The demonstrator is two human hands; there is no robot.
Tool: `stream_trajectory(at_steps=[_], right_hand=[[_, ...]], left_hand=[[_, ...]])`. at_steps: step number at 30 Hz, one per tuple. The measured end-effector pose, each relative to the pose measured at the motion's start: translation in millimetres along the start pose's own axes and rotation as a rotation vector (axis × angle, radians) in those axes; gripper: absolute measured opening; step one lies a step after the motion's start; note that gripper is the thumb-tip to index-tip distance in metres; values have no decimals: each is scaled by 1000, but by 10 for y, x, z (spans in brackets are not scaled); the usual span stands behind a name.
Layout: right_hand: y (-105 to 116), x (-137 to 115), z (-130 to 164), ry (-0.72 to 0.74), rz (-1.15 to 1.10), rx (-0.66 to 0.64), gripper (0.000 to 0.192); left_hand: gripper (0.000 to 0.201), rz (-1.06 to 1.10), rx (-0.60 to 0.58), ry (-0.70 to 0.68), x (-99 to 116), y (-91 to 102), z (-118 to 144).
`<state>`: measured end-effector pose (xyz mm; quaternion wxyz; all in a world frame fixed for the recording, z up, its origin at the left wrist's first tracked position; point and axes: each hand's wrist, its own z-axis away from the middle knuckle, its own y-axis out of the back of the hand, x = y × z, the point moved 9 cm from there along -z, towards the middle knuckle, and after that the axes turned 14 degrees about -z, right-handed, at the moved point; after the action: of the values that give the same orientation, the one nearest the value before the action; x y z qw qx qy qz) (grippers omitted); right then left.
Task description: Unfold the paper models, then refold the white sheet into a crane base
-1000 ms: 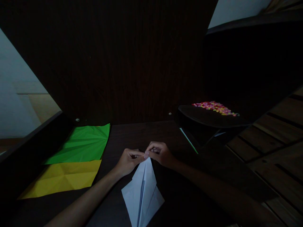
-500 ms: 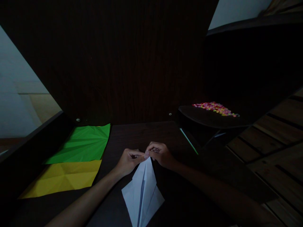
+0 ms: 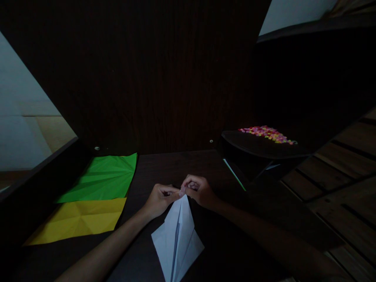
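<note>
A sheet of white paper (image 3: 185, 239), folded into a long pointed kite-like shape with a slit down its middle, lies low in the head view. Its near end runs out of the frame. My left hand (image 3: 160, 199) pinches the far tip from the left. From the right, my right hand (image 3: 199, 192) grips the same tip, thumb and fingers pressed together. The thumbs meet at the point, so the very end of the paper is hidden.
To the left lie a creased green sheet (image 3: 100, 178) and a creased yellow sheet (image 3: 79, 221). A thin green-and-white strip (image 3: 234, 174) lies right of my hands. Small pink, red and yellow pieces (image 3: 267, 134) are heaped on a dark curved shelf (image 3: 252, 145). A dark upright panel (image 3: 164, 86) stands behind.
Almost nothing differs. Both hands keep their pinch on the paper's tip, and the whole view has shifted very slightly.
</note>
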<state>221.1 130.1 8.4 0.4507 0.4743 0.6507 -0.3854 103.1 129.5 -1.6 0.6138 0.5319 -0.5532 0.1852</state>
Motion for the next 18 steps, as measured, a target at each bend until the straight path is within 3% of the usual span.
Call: stream_trajectory(at_steps=[18], right_hand=[[2,-18,-24,-32,-6,3,11]], left_hand=[[25,-13,-3,14,0,-1,4]])
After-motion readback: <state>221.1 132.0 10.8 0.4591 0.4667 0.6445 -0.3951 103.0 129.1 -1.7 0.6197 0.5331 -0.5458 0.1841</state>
